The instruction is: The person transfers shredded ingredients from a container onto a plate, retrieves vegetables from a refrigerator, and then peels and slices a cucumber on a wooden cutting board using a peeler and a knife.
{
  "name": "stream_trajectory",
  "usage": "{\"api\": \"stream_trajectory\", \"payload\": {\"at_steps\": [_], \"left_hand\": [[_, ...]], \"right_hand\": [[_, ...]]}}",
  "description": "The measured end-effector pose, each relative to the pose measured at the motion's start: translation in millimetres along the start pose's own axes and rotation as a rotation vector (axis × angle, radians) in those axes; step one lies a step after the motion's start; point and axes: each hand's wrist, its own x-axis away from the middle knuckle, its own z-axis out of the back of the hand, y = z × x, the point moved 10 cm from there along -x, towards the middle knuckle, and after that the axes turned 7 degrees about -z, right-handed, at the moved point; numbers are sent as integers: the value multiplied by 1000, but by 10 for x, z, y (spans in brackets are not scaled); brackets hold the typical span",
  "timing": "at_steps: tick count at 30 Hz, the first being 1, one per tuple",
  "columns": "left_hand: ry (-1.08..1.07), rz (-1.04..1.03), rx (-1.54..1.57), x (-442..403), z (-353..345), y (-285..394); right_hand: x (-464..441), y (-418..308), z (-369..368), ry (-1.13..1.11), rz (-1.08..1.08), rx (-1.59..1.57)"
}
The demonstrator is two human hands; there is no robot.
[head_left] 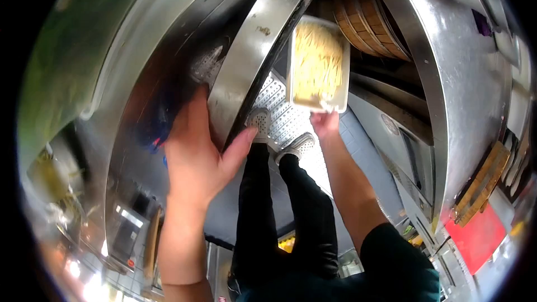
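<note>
My right hand [325, 125] grips the near end of a white rectangular tub [347, 86]. Pale yellow strips [319, 59], long and thin, fill the tub; what food they are I cannot make out. The tub is beside the opening of a steel cabinet. My left hand [196, 159] straddles the edge of an open steel door [251, 39], its fingers on the outer side and its thumb on the inner side. Part of that grip is hidden.
A banded wooden tub [369, 17] stands inside the cabinet, past the white tub. Steel counters [470, 78] curve along the right. A wooden block [482, 184] and a red board [478, 237] lie there. Perforated metal flooring [279, 100] is under my shoes.
</note>
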Motion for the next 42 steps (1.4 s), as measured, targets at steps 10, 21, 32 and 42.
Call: {"api": "stream_trajectory", "payload": {"at_steps": [10, 21, 32, 42], "left_hand": [[-71, 61, 31, 20, -42, -121], [-112, 119, -72, 53, -58, 208], [-913, -137, 26, 1116, -1265, 1622], [-1185, 185, 153, 2841, -1583, 935]], "right_hand": [[-1608, -1409, -1588, -151, 82, -352], [403, 384, 1176, 27, 216, 1820], [5377, 765, 3186, 208, -786, 821], [5571, 163, 2776, 70, -149, 847]]}}
